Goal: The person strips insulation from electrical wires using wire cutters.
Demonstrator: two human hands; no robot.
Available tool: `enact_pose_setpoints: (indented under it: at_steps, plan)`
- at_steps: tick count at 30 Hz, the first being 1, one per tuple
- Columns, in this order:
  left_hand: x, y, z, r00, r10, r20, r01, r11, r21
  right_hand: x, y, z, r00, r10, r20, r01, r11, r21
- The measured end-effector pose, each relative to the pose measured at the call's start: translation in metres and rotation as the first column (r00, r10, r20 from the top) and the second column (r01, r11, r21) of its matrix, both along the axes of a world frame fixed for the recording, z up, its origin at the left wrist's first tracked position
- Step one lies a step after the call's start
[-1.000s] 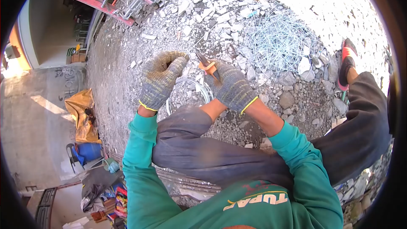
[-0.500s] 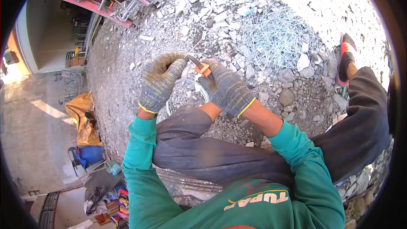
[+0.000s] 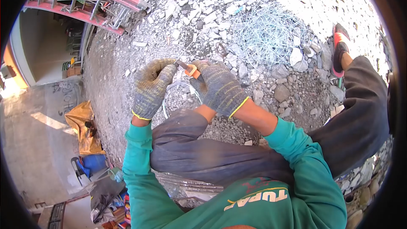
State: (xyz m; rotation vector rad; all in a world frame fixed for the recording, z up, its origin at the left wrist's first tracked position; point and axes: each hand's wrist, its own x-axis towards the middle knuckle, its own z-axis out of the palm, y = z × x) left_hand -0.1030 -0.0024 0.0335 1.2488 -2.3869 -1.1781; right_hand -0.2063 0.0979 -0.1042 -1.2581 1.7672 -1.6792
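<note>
My right hand (image 3: 222, 87), in a grey knitted glove with yellow flecks, is wrapped round pliers with orange handles (image 3: 192, 71). Their dark jaws (image 3: 182, 64) point left and meet the fingertips of my left hand (image 3: 153, 88). That hand wears a matching glove, its thumb and forefinger pinched together; a thin wire seems to be between them, though it is hard to make out. Below and between both hands, a coil of silvery wire (image 3: 165, 101) rests by my bent knee, partly hidden by the right glove.
A tangled pile of short wire pieces (image 3: 269, 34) lies on the broken stones (image 3: 207, 6) ahead. The red ladder (image 3: 87, 15) is at upper left. A brown tarp (image 3: 81, 121) and a blue container (image 3: 94, 163) lie at left. My outstretched leg (image 3: 354, 114) is at right.
The whole view has shifted slightly, so most things appear further left. Both hands keep nearly the same pose, and the pliers' jaws sit a little closer to my left fingertips.
</note>
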Motion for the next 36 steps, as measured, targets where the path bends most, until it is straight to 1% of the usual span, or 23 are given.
enact_pose_setpoints:
  at_steps: [3,6,8,12,14,15,17,18,19,20,21,23,24,25,26,27,28,29,30,32,34,35,36]
  plan:
    - [0.000,-0.002,-0.004,1.000,-0.025,-0.016,0.024,0.999,-0.037,-0.007,0.006,0.011,0.999,-0.017,-0.051,0.020,0.999,0.041]
    - [-0.003,-0.001,-0.002,0.999,-0.040,-0.007,0.039,0.997,-0.070,-0.007,0.007,0.012,0.999,-0.027,0.036,0.027,1.000,0.015]
    - [-0.004,0.000,0.000,0.999,-0.030,-0.026,0.028,0.997,-0.066,-0.006,0.004,0.002,0.998,-0.058,0.016,0.059,0.998,-0.018]
    - [-0.005,0.001,-0.001,0.999,-0.047,0.007,0.047,0.998,-0.044,-0.007,0.004,0.005,0.999,-0.027,0.027,0.028,0.999,-0.037]
    - [-0.001,-0.001,-0.007,0.998,-0.051,-0.049,0.050,0.999,-0.009,-0.002,0.003,-0.004,0.999,-0.038,-0.016,0.037,0.996,-0.077]
    - [-0.001,-0.002,-0.008,0.998,-0.060,-0.027,0.059,0.998,-0.025,-0.003,0.004,-0.002,0.999,-0.040,-0.017,0.038,0.996,-0.077]
    - [0.000,-0.004,-0.005,0.999,-0.051,0.001,0.051,0.999,-0.013,-0.003,0.006,0.004,0.977,0.100,0.189,-0.100,0.995,-0.010]
    - [0.001,-0.004,-0.004,0.999,-0.040,0.031,0.040,0.999,-0.003,0.002,0.001,-0.007,0.977,0.100,0.189,-0.101,0.995,-0.010]
    - [0.000,-0.003,-0.001,0.999,-0.038,0.031,0.038,0.999,-0.002,0.012,-0.010,-0.029,0.908,0.193,0.371,-0.160,0.980,-0.117]
    - [0.001,-0.001,0.004,1.000,-0.020,0.005,0.020,0.999,0.026,0.016,-0.016,-0.042,0.798,0.294,0.526,-0.198,0.952,-0.232]
    - [0.002,0.000,0.007,1.000,-0.001,-0.020,0.002,0.998,0.055,0.005,-0.010,-0.035,0.796,0.299,0.526,-0.203,0.951,-0.233]
    - [0.010,-0.004,0.010,0.999,-0.040,-0.024,0.040,0.999,0.018,-0.029,0.012,-0.002,0.535,0.521,0.665,-0.529,0.820,-0.216]
    - [0.015,-0.008,0.013,0.996,-0.088,-0.025,0.087,0.996,-0.019,-0.033,0.016,0.004,0.534,0.528,0.660,-0.538,0.814,-0.217]
    - [0.021,-0.015,0.011,0.996,-0.080,-0.046,0.079,0.997,-0.025,-0.036,0.020,0.008,0.208,0.471,0.858,-0.400,0.841,-0.364]
    - [0.025,-0.021,0.009,0.996,-0.065,-0.054,0.064,0.998,-0.029,-0.039,0.023,0.012,-0.171,0.403,0.899,-0.219,0.874,-0.434]
    - [0.028,-0.027,0.006,0.996,-0.069,-0.062,0.068,0.997,-0.021,-0.045,0.026,0.017,-0.170,0.405,0.898,-0.237,0.868,-0.436]
    - [0.031,-0.032,0.003,0.995,-0.074,-0.071,0.073,0.997,-0.013,-0.050,0.028,0.022,-0.393,0.606,0.692,-0.139,0.705,-0.696]
    - [0.034,-0.037,-0.002,0.994,-0.072,-0.086,0.073,0.997,-0.002,-0.053,0.030,0.024,-0.568,0.722,0.395,0.024,0.494,-0.869]
    - [0.035,-0.041,-0.004,0.994,-0.058,-0.094,0.058,0.998,-0.004,-0.055,0.029,0.022,-0.576,0.714,0.398,0.010,0.493,-0.870]
    - [0.035,-0.047,-0.007,0.997,-0.072,-0.033,0.073,0.997,0.035,-0.059,0.024,0.013,-0.671,0.735,0.097,0.171,0.281,-0.944]
    - [0.033,-0.043,-0.006,0.997,-0.061,-0.053,0.063,0.997,0.049,-0.063,0.023,0.014,-0.672,0.733,0.106,0.164,0.286,-0.944]
    - [0.031,-0.040,-0.004,1.000,-0.022,-0.020,0.023,0.999,0.028,-0.067,0.023,0.016,-0.525,0.691,0.497,-0.015,0.576,-0.817]
    - [0.029,-0.037,-0.003,1.000,0.016,0.013,-0.016,1.000,0.007,-0.069,0.024,0.018,-0.303,0.513,0.803,-0.116,0.817,-0.565]
